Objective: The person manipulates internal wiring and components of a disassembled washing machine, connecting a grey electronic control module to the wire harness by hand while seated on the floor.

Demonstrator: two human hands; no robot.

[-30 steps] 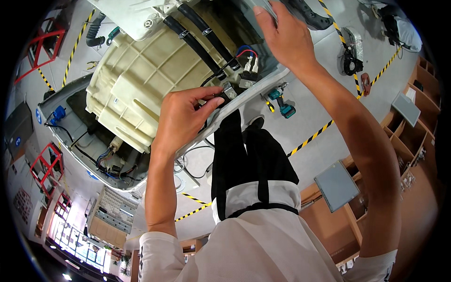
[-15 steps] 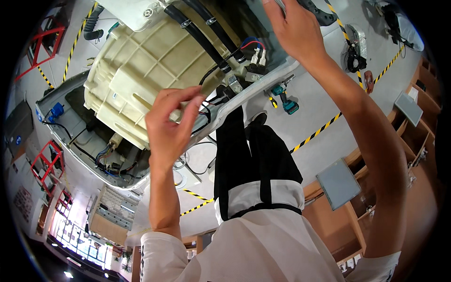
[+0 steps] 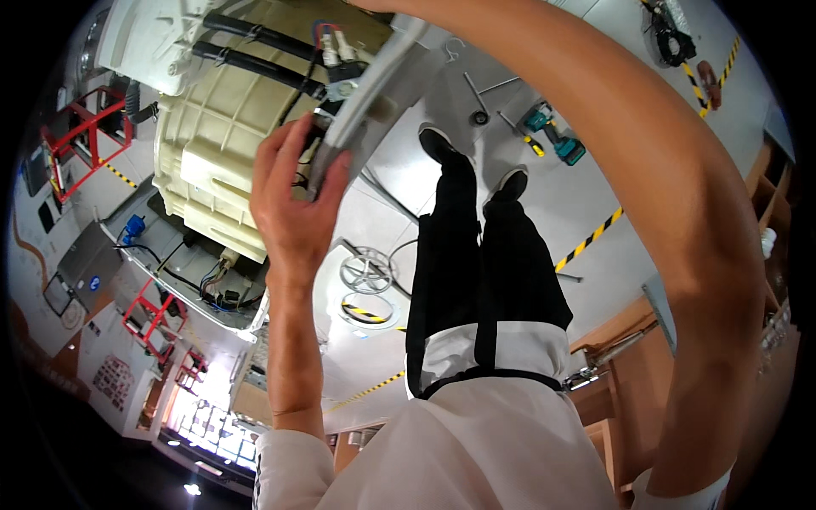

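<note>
My left hand [image 3: 291, 208] is closed on the grey rim [image 3: 374, 72] of the appliance cabinet, fingers curled at its edge beside a small black component. The cream ribbed plastic tub [image 3: 191, 127] sits inside that cabinet. Two black hoses [image 3: 255, 59] run across it toward white connectors [image 3: 338, 49] with red and blue wires. At the top edge only a sliver of my right hand [image 3: 376, 4] shows above the tub; its fingers are out of frame, and my right forearm sweeps across the upper right.
A cordless drill [image 3: 565, 149] and a yellow-handled tool [image 3: 533, 146] lie on the floor beside my feet, near a wheeled metal stand [image 3: 480, 115]. A silver pulley-like ring [image 3: 365, 272] lies below the cabinet. Red frames [image 3: 81, 144] stand at left, wooden compartments [image 3: 761, 191] at right.
My left hand has moved up and right onto the cabinet rim. The view has shifted: the appliance sits further left, more floor shows, and my right hand has mostly left the frame.
</note>
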